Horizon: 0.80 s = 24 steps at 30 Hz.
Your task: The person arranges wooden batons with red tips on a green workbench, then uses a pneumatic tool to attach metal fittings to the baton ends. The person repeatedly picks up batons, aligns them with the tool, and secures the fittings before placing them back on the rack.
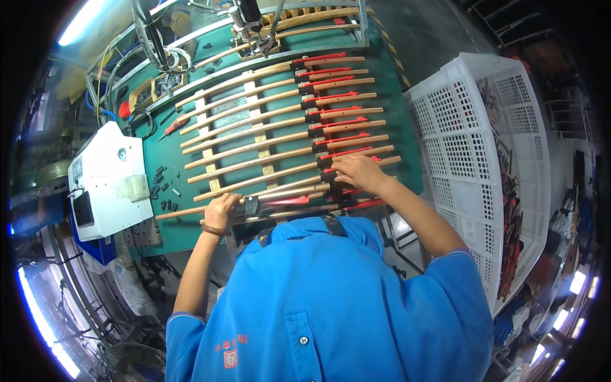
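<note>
Several long wooden sticks (245,139) lie side by side across the bench, each with a black fitting (316,132) and a red strip (344,123) toward its right end. My left hand (223,212) is closed around a wooden stick (175,215) at the near side. Just right of that hand are a black piece (252,205) and a red part (286,200), slanting over the nearest sticks. At the right, my right hand (358,172) has its fingers curled down on the black and red fitting of a near stick. Its fingertips partly hide that fitting.
Two pale slotted supports (268,170) carry the sticks on the green bench (167,191). A white machine (114,181) and small black parts (159,181) are at left, beside a red-handled screwdriver (173,126). A white perforated crate (455,137) stands right. Overhead hangs a metal fixture (251,28).
</note>
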{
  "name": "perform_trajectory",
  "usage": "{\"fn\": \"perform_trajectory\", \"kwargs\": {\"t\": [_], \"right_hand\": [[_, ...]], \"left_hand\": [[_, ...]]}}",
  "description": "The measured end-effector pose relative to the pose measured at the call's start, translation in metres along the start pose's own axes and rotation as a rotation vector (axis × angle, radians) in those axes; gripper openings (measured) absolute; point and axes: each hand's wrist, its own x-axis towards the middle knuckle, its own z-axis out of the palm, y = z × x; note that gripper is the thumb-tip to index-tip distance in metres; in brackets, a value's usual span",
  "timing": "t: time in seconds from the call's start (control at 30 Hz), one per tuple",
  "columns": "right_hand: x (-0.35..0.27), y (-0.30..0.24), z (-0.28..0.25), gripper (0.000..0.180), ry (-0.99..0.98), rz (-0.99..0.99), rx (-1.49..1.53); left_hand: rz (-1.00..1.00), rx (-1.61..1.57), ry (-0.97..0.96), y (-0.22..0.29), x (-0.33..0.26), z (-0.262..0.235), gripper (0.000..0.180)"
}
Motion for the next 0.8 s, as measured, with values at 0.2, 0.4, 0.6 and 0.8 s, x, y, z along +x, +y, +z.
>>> {"fn": "perform_trajectory", "kwargs": {"t": [0.2,0.4,0.6,0.8], "right_hand": [[-0.024,-0.044,-0.031,0.049,0.048,0.086,-0.208],[-0.069,-0.061,-0.028,0.074,-0.228,0.104,-0.208],[-0.08,-0.018,0.015,0.05,-0.134,-0.015,-0.362],[-0.079,-0.033,-0.022,0.048,-0.329,-0.071,-0.086]], "left_hand": [[0.124,0.134,0.264,0.017,0.009,-0.017,0.019],[0.205,0.051,0.097,0.05,-0.009,-0.027,0.015],[0.175,0.227,0.036,0.039,-0.028,0.017,0.027],[0.194,0.214,0.243,0.041,-0.03,0.003,0.015]]}}
